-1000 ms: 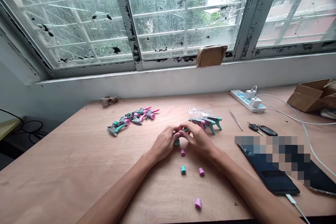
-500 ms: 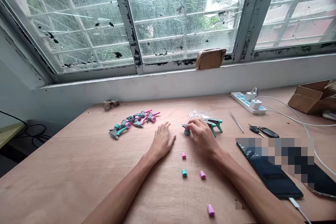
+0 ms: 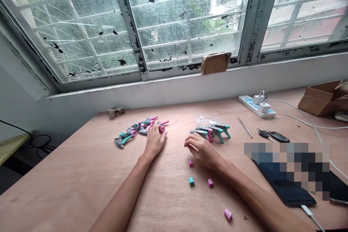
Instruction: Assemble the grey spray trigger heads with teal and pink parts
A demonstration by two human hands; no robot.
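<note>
My left hand (image 3: 155, 140) reaches the right end of a loose pile of grey, teal and pink trigger sprayer heads (image 3: 126, 138). Its fingers close on a sprayer head with a pink collar (image 3: 162, 129), partly hidden by the hand. My right hand (image 3: 202, 149) hovers in front of a row of trigger sprayer heads (image 3: 217, 132) set side by side, teal and pink triggers toward the right. Its fingers are curved and apart, with nothing visible in them. Closer to me lie a teal cap (image 3: 191, 181) and pink caps (image 3: 211, 182), one partly beside my right hand.
Behind the row lies a clear plastic bag (image 3: 208, 119). Tweezers (image 3: 245, 127), keys (image 3: 273, 136), a charging phone (image 3: 285, 181) and a power strip (image 3: 257, 107) occupy the right side. A cardboard box (image 3: 318, 99) stands at the far right, below the window.
My left hand has moved left and forward onto the pile, where the pink-collared sprayer head shifted slightly. My right hand has let go of a teal-collared sprayer head and drawn back from the row.
</note>
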